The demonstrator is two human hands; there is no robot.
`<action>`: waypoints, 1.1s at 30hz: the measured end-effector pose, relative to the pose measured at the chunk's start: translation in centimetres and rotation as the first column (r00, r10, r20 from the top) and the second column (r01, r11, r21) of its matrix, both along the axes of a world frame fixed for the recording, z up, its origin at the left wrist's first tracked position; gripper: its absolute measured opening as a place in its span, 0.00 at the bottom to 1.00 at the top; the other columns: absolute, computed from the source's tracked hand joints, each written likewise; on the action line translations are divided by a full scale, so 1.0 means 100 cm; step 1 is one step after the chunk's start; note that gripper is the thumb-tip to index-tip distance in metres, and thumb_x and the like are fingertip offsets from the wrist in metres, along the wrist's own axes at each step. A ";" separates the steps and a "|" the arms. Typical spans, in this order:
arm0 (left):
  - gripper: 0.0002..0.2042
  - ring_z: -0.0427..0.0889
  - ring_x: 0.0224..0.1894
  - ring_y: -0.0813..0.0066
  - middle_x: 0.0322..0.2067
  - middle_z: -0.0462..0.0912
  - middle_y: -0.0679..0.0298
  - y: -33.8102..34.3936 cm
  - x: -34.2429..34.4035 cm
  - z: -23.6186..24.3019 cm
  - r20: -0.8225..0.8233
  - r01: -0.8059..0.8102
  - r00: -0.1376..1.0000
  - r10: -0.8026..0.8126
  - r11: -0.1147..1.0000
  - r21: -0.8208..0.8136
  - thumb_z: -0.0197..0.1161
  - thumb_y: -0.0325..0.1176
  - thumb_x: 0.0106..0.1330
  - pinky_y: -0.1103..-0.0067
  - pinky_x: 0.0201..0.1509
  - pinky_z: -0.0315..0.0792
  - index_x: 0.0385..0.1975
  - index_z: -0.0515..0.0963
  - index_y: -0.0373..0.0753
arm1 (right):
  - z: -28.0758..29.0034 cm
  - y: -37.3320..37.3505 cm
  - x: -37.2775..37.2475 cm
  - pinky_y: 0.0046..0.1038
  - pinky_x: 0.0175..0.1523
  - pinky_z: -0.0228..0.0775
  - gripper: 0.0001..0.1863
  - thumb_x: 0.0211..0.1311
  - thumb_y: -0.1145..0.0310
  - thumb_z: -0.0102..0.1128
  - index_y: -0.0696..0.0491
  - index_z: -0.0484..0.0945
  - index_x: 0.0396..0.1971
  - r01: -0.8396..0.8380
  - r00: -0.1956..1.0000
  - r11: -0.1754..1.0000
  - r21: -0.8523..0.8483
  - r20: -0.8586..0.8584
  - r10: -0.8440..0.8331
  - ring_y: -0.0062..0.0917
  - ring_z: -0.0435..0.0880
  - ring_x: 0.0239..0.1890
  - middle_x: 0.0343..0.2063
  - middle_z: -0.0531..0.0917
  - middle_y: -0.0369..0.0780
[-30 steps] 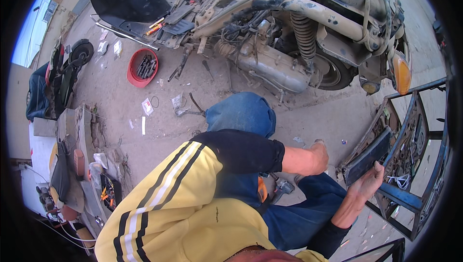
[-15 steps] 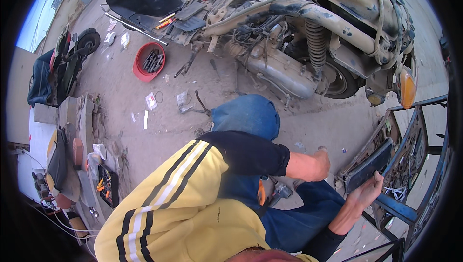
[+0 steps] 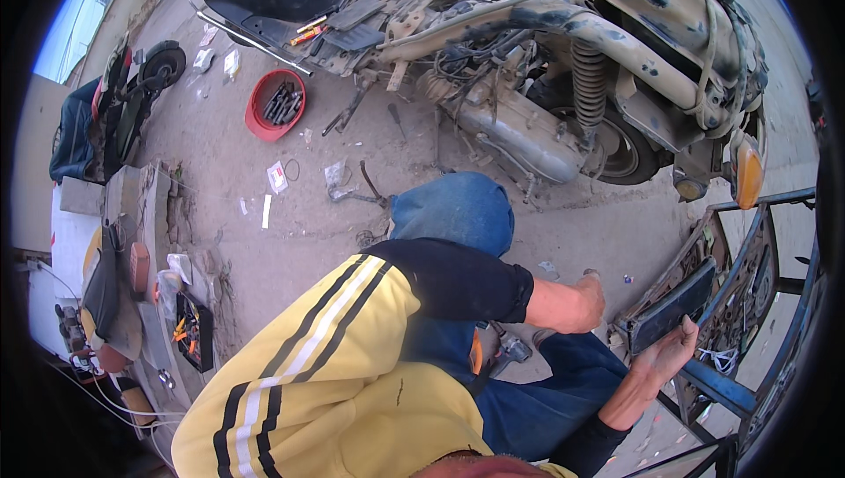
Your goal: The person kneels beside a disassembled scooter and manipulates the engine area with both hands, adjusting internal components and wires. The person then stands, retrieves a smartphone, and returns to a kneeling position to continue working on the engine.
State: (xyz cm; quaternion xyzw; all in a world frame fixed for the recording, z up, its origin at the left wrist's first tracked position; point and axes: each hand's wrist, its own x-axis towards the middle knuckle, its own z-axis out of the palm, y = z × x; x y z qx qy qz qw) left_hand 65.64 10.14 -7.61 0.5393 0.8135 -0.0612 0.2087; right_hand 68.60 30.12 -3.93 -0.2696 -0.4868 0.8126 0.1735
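Note:
My left hand [image 3: 578, 304] is closed in front of my knee. Its fingertips face away from me, and anything they hold is hidden. Lower right, my right hand [image 3: 664, 352] grips the near end of a dark rectangular slab [image 3: 673, 304], its thumb up along the edge. The slab lies tilted in a worn tray section of a blue metal rack [image 3: 717, 387]; I cannot tell what kind of thing it is. Beneath my left forearm, a dark tool with an orange part [image 3: 508, 352] shows partly between my legs.
A stripped scooter [image 3: 528, 126] with exposed engine and spring stands ahead. A red helmet-like bowl [image 3: 264, 128] of metal parts sits on the ground, near small packets [image 3: 278, 177]. At left are a ledge with an open black toolbox [image 3: 195, 355] and another scooter [image 3: 132, 108].
The view has shifted slightly, so the scooter and bowl sit a little lower and further right. Both hands keep nearly the same pose and place.

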 end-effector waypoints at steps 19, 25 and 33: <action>0.19 0.85 0.60 0.62 0.55 0.88 0.67 0.006 -0.007 -0.015 0.065 0.087 0.995 -0.081 0.991 -0.099 0.76 0.37 0.59 0.64 0.55 0.74 0.52 0.88 0.50 | -0.001 -0.002 -0.003 0.26 0.61 0.66 0.03 0.66 0.70 0.61 0.52 0.79 0.34 0.040 0.999 0.997 0.063 -0.004 -0.040 0.20 0.76 0.46 0.37 0.79 0.32; 0.12 0.88 0.55 0.61 0.50 0.91 0.64 -0.005 -0.015 -0.007 0.090 -0.027 0.995 0.030 0.999 -0.030 0.69 0.33 0.64 0.64 0.51 0.77 0.47 0.90 0.46 | -0.009 0.003 -0.006 0.29 0.62 0.71 0.05 0.67 0.70 0.59 0.53 0.80 0.39 0.026 1.000 1.000 0.016 -0.017 -0.026 0.24 0.81 0.48 0.41 0.84 0.36; 0.16 0.87 0.59 0.58 0.54 0.89 0.58 -0.072 -0.074 -0.062 0.064 -0.538 0.827 0.559 0.818 -0.204 0.63 0.36 0.68 0.64 0.55 0.80 0.52 0.88 0.45 | -0.005 0.002 -0.013 0.28 0.62 0.74 0.04 0.67 0.71 0.59 0.52 0.81 0.38 -0.008 0.997 0.997 -0.073 -0.082 0.002 0.24 0.84 0.48 0.41 0.87 0.35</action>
